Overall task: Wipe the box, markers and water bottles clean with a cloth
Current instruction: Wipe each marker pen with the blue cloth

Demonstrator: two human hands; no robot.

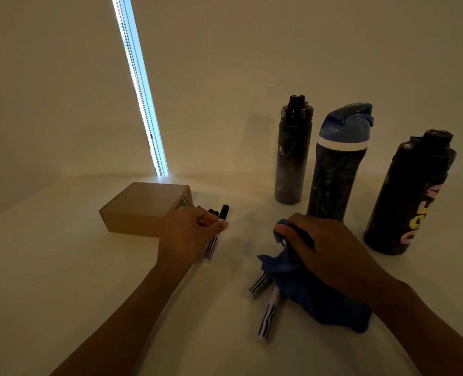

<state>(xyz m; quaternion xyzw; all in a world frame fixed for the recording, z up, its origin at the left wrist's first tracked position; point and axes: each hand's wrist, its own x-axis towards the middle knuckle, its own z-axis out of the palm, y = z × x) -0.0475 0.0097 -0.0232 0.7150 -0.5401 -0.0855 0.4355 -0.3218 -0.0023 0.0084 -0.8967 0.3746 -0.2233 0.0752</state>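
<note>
My left hand [189, 234] pinches a black-capped marker [223, 213] just right of the brown cardboard box [140, 210]; other marker caps show behind my fingers. My right hand [322, 253] grips a blue cloth [325, 302], which lies partly over two striped markers [268, 316] on the table. Three water bottles stand behind my right hand: a slim black bottle [292, 156], a dark bottle with a blue lid [336, 169] and a black bottle with coloured letters [406, 196].
A binder clip [185, 200] hangs on the box's right end. The pale table [62, 267] meets a plain wall behind, where a bright window strip with a bead chain [140, 88] runs down.
</note>
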